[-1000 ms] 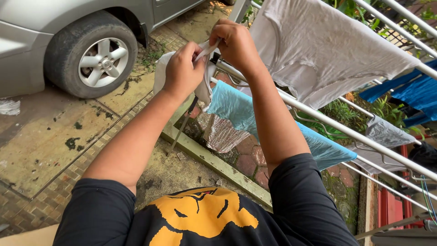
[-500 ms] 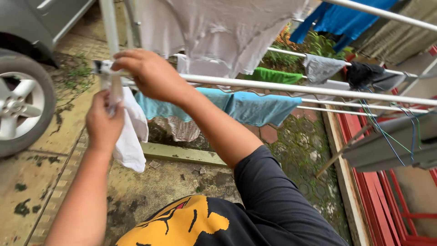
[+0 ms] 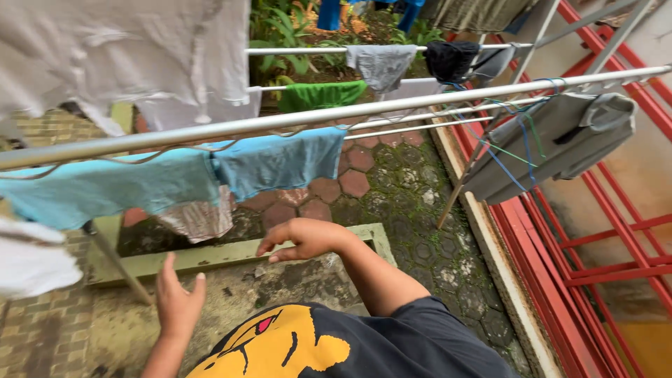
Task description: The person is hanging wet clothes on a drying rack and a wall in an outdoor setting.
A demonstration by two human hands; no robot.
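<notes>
Both hands hang free below the drying rack's front rail, holding nothing. The left hand is raised with its palm turned in and its fingers loosely spread and upright; the right hand lies flat, palm down, with its fingers stretched apart and slightly curled. Nearest above them is the light blue cloth, folded over a thin wire line just under the rail so that it sags in soft pleats on both sides. It looks like thin knit fabric, limp and light, perhaps heavier if damp, and it should bunch easily rather than slip; a pinch at the top fold or at a lower corner would likely hold it best. A patterned brown piece dangles under it. At the left edge a white cloth hangs in rounded folds, and a large white shirt drapes over a higher bar. Farther back sit a green cloth, a grey one and a black one. The rails are smooth pale metal tubes; the ground below is mossy hexagonal paving and rough concrete.
</notes>
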